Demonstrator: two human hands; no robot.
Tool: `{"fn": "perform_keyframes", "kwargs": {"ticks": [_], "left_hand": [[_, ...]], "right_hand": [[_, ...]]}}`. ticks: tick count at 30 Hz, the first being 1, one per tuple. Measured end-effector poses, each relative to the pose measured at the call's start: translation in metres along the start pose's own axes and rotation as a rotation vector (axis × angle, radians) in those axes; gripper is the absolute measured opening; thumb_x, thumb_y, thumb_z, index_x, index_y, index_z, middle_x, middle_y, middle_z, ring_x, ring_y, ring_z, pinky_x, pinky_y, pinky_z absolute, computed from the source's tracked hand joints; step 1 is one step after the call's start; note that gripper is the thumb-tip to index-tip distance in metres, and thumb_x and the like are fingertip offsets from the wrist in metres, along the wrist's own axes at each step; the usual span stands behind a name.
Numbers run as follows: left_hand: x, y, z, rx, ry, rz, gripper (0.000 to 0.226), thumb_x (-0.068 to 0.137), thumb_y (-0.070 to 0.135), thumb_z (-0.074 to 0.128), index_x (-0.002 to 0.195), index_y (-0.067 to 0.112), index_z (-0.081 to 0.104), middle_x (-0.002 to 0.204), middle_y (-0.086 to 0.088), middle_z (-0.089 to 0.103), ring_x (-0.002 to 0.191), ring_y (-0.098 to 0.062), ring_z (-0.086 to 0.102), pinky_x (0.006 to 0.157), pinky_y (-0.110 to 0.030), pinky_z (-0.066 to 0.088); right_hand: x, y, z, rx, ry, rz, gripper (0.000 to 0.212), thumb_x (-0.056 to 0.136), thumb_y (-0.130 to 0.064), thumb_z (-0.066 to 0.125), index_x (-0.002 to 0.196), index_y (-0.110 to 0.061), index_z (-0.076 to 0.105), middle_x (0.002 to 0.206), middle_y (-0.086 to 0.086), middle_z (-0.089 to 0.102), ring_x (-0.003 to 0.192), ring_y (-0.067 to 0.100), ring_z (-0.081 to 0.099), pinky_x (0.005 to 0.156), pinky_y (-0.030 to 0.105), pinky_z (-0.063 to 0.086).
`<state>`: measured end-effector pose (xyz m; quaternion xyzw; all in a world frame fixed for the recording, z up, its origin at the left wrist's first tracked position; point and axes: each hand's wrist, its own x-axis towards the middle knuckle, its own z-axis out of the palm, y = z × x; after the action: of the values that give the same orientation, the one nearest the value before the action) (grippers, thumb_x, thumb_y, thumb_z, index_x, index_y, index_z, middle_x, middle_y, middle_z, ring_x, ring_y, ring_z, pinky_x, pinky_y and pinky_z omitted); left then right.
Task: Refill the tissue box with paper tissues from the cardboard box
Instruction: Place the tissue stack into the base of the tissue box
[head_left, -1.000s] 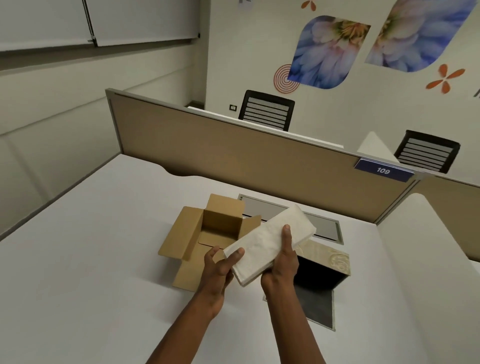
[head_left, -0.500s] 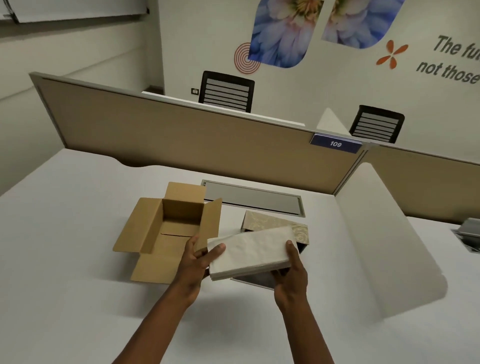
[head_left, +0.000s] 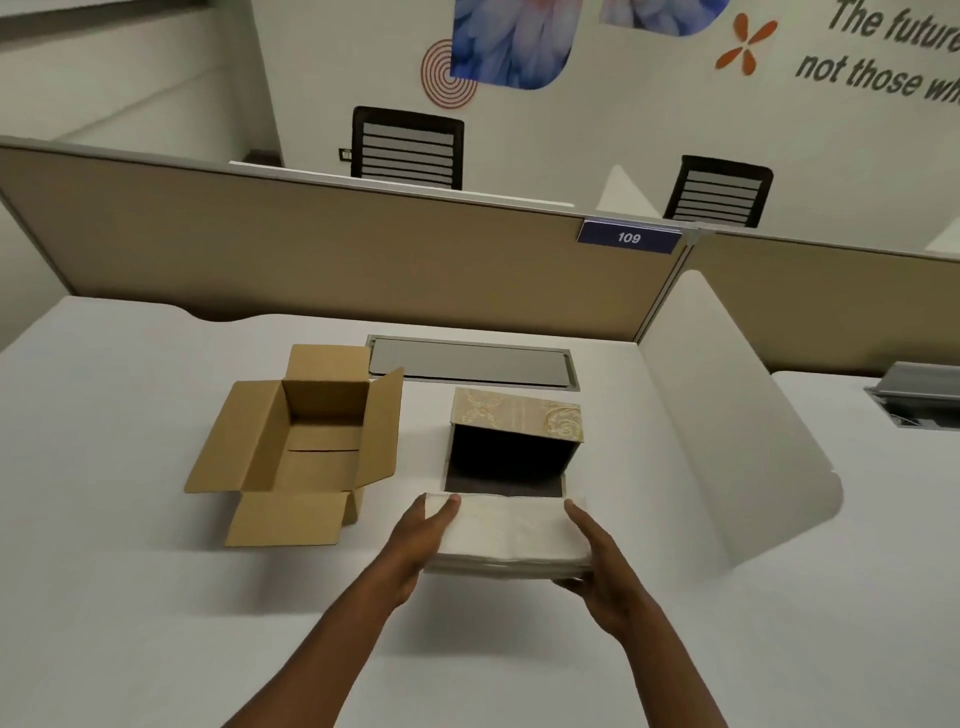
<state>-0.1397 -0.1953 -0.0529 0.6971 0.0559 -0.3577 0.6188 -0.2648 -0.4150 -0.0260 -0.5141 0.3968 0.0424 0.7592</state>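
Observation:
A white stack of paper tissues (head_left: 511, 535) is held level between both hands, just in front of the tissue box. My left hand (head_left: 421, 540) grips its left end and my right hand (head_left: 597, 566) its right end. The tissue box (head_left: 517, 436) lies on its side on the white desk, gold patterned outside, with its dark open inside facing me and a dark flap lying flat in front. To its left stands the brown cardboard box (head_left: 306, 441), flaps open, with nothing visible inside.
A grey cable hatch (head_left: 470, 364) is set in the desk behind both boxes. A tan partition (head_left: 337, 254) closes off the back and a white curved divider (head_left: 727, 415) the right side. Two black chairs stand beyond the partition.
The tissue stack has turned from tilted to level and come down toward me, now in front of the tissue box's opening. The view has shifted right.

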Motion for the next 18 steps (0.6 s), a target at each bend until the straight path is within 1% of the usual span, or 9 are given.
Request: {"fn": "perform_keyframes", "kwargs": {"ticks": [3,5,7,8,9,10,12,15,18], "left_hand": [[0.003,-0.012,-0.002,0.005,0.004,-0.006,0.033,0.092,0.055,0.06,0.114,0.03,0.06,0.121,0.001,0.068,0.109,-0.017,0.064,0.093,-0.037,0.053],[0.003,-0.02,0.001,0.016,0.003,-0.015,0.029,0.091,0.056,0.059,0.107,0.031,0.061,0.119,0.002,0.069,0.105,-0.014,0.065,0.088,-0.034,0.051],[0.002,-0.027,0.007,0.027,0.011,-0.025,0.031,0.091,0.06,0.056,0.106,0.032,0.058,0.123,0.006,0.065,0.104,-0.009,0.062,0.092,-0.033,0.046],[0.002,-0.03,0.009,0.037,0.022,-0.035,0.033,0.091,0.062,0.054,0.11,0.035,0.055,0.126,0.008,0.06,0.108,-0.01,0.059,0.095,-0.034,0.043],[0.001,-0.033,0.011,0.045,0.038,-0.049,0.042,0.092,0.065,0.05,0.122,0.035,0.052,0.131,0.007,0.056,0.117,-0.015,0.056,0.099,-0.036,0.041],[0.002,-0.037,0.011,0.059,0.061,-0.069,0.057,0.092,0.067,0.046,0.137,0.032,0.047,0.138,0.004,0.051,0.128,-0.021,0.05,0.105,-0.04,0.039],[0.003,-0.042,0.011,0.098,0.09,-0.107,0.073,0.094,0.068,0.038,0.152,0.025,0.035,0.154,-0.002,0.041,0.142,-0.028,0.039,0.113,-0.046,0.035],[0.003,-0.051,0.011,0.119,0.12,-0.137,0.076,0.094,0.068,0.035,0.156,0.024,0.028,0.161,-0.006,0.032,0.146,-0.031,0.033,0.115,-0.049,0.033],[0.002,-0.057,0.012,0.116,0.163,-0.134,0.075,0.095,0.067,0.037,0.155,0.024,0.027,0.162,-0.007,0.03,0.146,-0.032,0.033,0.115,-0.049,0.033]], "right_hand": [[0.006,0.004,-0.01,-0.023,-0.074,0.053,0.071,0.087,-0.071,0.057,0.139,-0.024,0.059,0.135,0.011,0.066,0.125,0.032,0.061,0.103,0.047,0.053],[0.011,0.009,-0.009,-0.067,-0.023,0.078,0.076,0.087,-0.073,0.054,0.142,-0.021,0.055,0.136,0.012,0.063,0.124,0.033,0.06,0.106,0.05,0.051],[0.017,0.019,-0.003,-0.152,0.064,0.107,0.076,0.088,-0.072,0.054,0.143,-0.019,0.052,0.134,0.011,0.062,0.121,0.032,0.06,0.105,0.05,0.051],[0.02,0.025,-0.001,-0.187,0.087,0.122,0.076,0.089,-0.072,0.053,0.143,-0.017,0.051,0.133,0.011,0.063,0.119,0.031,0.061,0.104,0.049,0.052],[0.023,0.031,0.001,-0.206,0.097,0.137,0.077,0.09,-0.072,0.052,0.143,-0.016,0.051,0.132,0.012,0.063,0.118,0.031,0.062,0.102,0.048,0.053],[0.027,0.036,0.001,-0.213,0.103,0.148,0.077,0.091,-0.071,0.051,0.144,-0.015,0.05,0.132,0.012,0.063,0.117,0.031,0.062,0.099,0.046,0.053],[0.032,0.047,0.0,-0.218,0.12,0.161,0.077,0.093,-0.07,0.049,0.145,-0.013,0.049,0.134,0.013,0.062,0.117,0.032,0.061,0.098,0.046,0.054],[0.038,0.057,-0.002,-0.256,0.151,0.168,0.076,0.096,-0.068,0.045,0.147,-0.011,0.046,0.14,0.015,0.057,0.122,0.034,0.057,0.107,0.051,0.049],[0.041,0.06,-0.004,-0.298,0.152,0.154,0.075,0.097,-0.067,0.044,0.145,-0.01,0.047,0.141,0.014,0.056,0.124,0.033,0.055,0.111,0.051,0.045]]}}
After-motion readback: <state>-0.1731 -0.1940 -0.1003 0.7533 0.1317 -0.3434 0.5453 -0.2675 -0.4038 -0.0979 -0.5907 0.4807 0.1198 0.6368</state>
